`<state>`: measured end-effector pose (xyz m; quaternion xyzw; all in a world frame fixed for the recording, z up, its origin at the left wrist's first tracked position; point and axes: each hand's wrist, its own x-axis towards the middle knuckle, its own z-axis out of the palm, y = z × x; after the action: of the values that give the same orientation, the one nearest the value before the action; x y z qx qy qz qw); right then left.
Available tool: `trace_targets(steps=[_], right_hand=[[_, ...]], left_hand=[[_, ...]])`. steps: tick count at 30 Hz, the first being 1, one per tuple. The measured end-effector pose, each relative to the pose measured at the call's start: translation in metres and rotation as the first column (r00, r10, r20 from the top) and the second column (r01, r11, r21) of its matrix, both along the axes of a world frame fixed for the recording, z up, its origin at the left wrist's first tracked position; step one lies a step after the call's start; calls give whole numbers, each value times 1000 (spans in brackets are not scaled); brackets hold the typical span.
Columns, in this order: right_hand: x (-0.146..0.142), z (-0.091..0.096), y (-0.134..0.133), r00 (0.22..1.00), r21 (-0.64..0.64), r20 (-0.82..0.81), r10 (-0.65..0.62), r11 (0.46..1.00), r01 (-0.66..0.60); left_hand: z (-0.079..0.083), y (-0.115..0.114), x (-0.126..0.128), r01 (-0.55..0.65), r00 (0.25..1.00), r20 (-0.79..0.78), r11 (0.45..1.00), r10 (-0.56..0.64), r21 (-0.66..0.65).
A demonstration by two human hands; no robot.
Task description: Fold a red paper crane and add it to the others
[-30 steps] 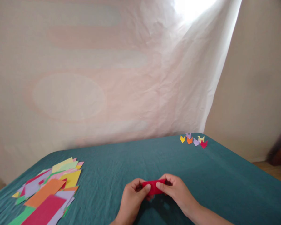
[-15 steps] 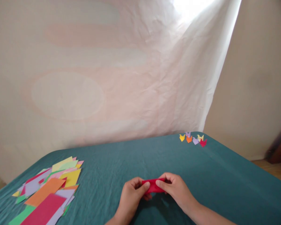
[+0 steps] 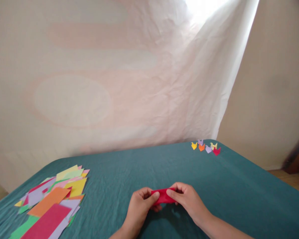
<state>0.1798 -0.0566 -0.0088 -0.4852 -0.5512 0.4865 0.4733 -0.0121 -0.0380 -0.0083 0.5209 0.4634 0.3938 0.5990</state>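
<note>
We hold one red paper between both hands, just above the table, near its front edge and about midway across. The left hand pinches its left end and the right hand its right end. The fingers of each are clamped on the strip, thumbs on the near face and the others behind it.

It looks like a fold being pressed. To do it well, we judge that the two layers should sit edge on edge before any pressure goes in. Then the thumbs should run outward along the crease from the middle, so that it comes out sharp and straight. Resting the strip on the table would give a firmer backing than the air does.

By our count there are two hands at work and one paper in them. At the far right corner lie six small folded pieces, close together: two yellow, two purple, one orange and one red. At the left lies one loose pile of flat sheets in red, orange, yellow, green, pink and lilac. They overlap too much for us to count them.
</note>
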Motion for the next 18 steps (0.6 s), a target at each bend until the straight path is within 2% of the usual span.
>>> trace_targets(steps=[18], right_hand=[[0, 0, -1, 1000, -6, -17, -5, 1000, 5]], left_hand=[[5, -2, 1, 6, 1000, -8, 1000, -6, 0]])
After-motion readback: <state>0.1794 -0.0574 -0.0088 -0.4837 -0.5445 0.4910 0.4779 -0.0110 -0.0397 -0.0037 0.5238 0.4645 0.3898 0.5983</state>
